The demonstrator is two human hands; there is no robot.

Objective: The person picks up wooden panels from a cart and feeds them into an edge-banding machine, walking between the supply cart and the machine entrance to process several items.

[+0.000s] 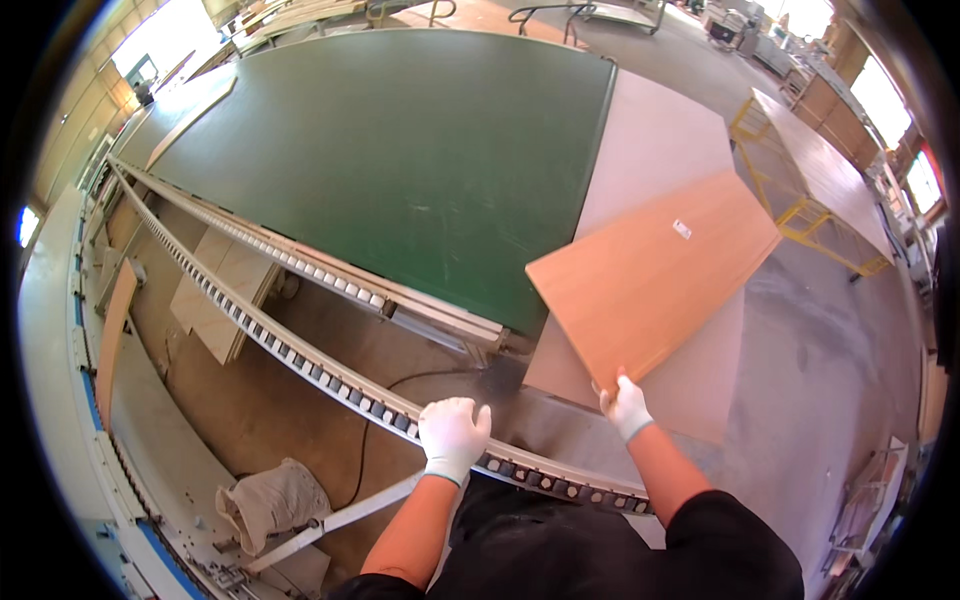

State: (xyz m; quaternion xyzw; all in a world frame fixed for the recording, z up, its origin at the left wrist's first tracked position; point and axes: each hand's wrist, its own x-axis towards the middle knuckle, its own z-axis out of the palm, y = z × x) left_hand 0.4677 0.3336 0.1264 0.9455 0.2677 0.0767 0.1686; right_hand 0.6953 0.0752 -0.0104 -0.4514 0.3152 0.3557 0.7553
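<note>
My right hand (625, 406), in a white glove, grips the near corner of an orange-brown wood panel (655, 275). The panel is tilted across the view, with a small white label (682, 229) on its upper face. Its left corner overlaps the edge of the wide green conveyor belt (400, 150). My left hand (455, 432), also gloved in white, is closed over a long rail with small rollers (350, 390), its thumb sticking out to the side.
Beneath the panel lies a pale pinkish board (655, 140). A yellow-framed table (820, 165) stands at the right. A white sack (275, 500) and stacked boards (220, 290) sit beyond the rail at the left, near a long machine (60, 330). A black cable (362, 455) runs along the floor.
</note>
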